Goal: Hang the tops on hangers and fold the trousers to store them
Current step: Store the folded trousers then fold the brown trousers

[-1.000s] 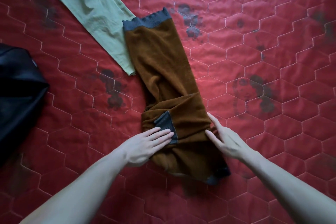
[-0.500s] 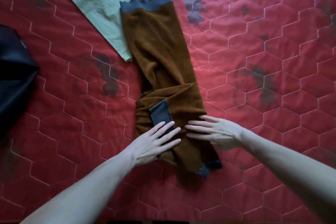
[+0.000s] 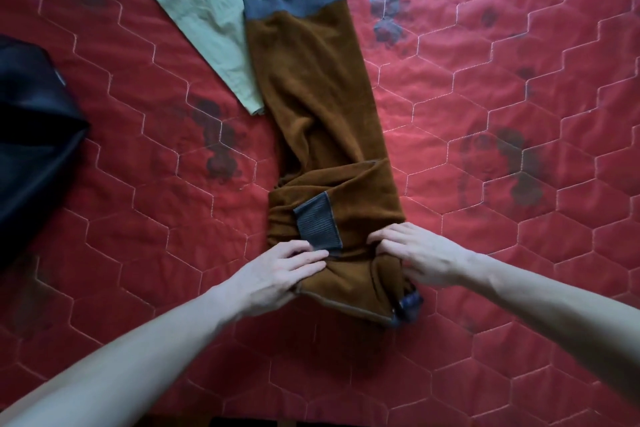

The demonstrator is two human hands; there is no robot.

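Observation:
A brown fleece garment point(image 3: 311, 87) with grey ribbed trim lies lengthwise on the red quilted bedcover point(image 3: 502, 87). Its grey band is at the far end, and a grey cuff point(image 3: 318, 222) is folded across its near part. My left hand point(image 3: 277, 274) grips the near left edge of the brown fabric, fingers curled into it. My right hand point(image 3: 419, 253) grips the near right side, fingers bent into the cloth. The near end bunches up between both hands.
A pale green garment point(image 3: 204, 0) lies at the top left, its end touching the brown one. A dark black garment point(image 3: 31, 135) sits at the left edge. Dark printed patches mark the bedcover around the clothes.
Both hands went from lying flat on the brown garment to gripping its near sides with curled fingers. The near end has gathered between them.

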